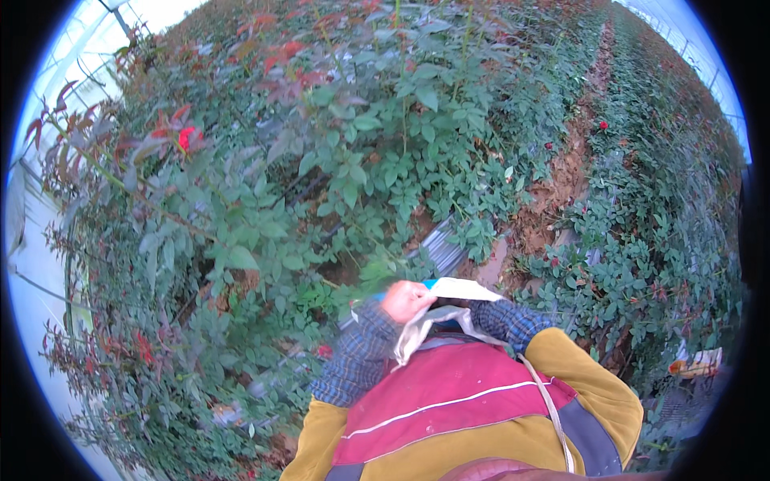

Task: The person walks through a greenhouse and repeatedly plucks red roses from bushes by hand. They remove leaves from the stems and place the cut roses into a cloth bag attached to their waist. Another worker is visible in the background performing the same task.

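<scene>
While you are looking down over your own front, your bare left hand (406, 300) is grasping the left end of a white cloth (461, 289), its fingers curled and slightly blurred. The white cloth is lying just above your pinkish-red apron (449, 393), with one flat part reaching rightward and a looser loop sagging below. Your right hand is hiding behind it, so whether that hand is gripping or empty cannot be told; only its blue checked sleeve (507, 322) is showing. Both forearms are bending inward, probably so that the cloth is staying near your body, clear of the branches. The checked sleeve is covering the cuff of your mustard top (581, 369), likely guarding it from thorns and dirt. A pale cord (547, 397) is running along the apron's right side, seemingly securing it. Leafy bushes (417, 112) are crowding ahead, a red bloom (188, 139) is showing at left, and a soil path (565, 180) is stretching away at upper right.
</scene>
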Demonstrator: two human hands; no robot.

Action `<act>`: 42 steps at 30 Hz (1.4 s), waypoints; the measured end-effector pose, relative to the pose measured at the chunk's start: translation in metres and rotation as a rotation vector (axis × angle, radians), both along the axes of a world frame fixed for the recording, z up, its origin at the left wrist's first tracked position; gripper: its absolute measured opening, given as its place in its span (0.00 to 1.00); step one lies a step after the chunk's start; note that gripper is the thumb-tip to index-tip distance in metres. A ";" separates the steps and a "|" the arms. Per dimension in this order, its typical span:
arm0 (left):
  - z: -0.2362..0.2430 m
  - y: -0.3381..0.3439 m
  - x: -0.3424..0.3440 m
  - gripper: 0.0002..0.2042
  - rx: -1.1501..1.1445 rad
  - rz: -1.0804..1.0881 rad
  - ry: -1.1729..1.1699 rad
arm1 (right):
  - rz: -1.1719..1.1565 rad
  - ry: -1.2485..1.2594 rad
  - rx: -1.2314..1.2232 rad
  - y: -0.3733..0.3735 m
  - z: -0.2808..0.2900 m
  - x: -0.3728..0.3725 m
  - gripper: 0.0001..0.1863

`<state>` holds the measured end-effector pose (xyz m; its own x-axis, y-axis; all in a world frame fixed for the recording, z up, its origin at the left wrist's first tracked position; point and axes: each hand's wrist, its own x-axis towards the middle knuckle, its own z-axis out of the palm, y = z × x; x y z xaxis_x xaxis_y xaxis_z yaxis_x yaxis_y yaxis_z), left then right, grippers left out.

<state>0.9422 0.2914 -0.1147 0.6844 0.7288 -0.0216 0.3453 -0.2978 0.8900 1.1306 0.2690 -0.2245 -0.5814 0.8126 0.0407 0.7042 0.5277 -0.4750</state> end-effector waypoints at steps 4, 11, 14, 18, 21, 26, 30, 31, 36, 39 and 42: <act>0.016 -0.006 0.008 0.11 0.094 0.021 0.017 | -0.024 0.020 -0.003 -0.006 -0.005 0.012 0.11; -0.037 0.000 -0.019 0.15 -0.034 -0.089 0.349 | -0.039 -0.004 -0.028 -0.029 -0.025 0.047 0.11; -0.017 0.035 -0.020 0.16 -0.206 -0.117 0.158 | 0.007 -0.066 -0.081 -0.040 -0.017 0.077 0.11; 0.058 0.130 -0.005 0.15 0.046 0.143 -0.112 | 0.272 -0.057 -0.446 -0.017 0.101 0.069 0.13; 0.095 0.222 0.010 0.19 0.178 0.315 -0.338 | 0.357 0.431 -0.403 0.046 0.189 0.075 0.13; 0.164 0.334 0.043 0.20 0.242 0.650 -0.460 | 0.000 0.830 -0.003 0.195 0.314 0.090 0.11; 0.178 0.382 0.073 0.19 0.424 0.714 -0.574 | -0.188 0.774 0.288 0.299 0.359 0.082 0.16; 0.182 0.391 0.075 0.17 0.414 0.720 -0.525 | -0.201 0.741 0.336 0.322 0.362 0.078 0.18; 0.192 0.405 0.081 0.11 0.432 0.634 -0.529 | -0.257 0.520 0.393 0.385 0.356 0.059 0.28; 0.194 0.378 0.079 0.10 0.485 0.556 -0.531 | -0.211 0.284 0.213 0.392 0.355 0.055 0.25; 0.199 0.364 0.080 0.09 0.242 0.436 -0.736 | -0.084 0.289 0.077 0.404 0.345 0.063 0.17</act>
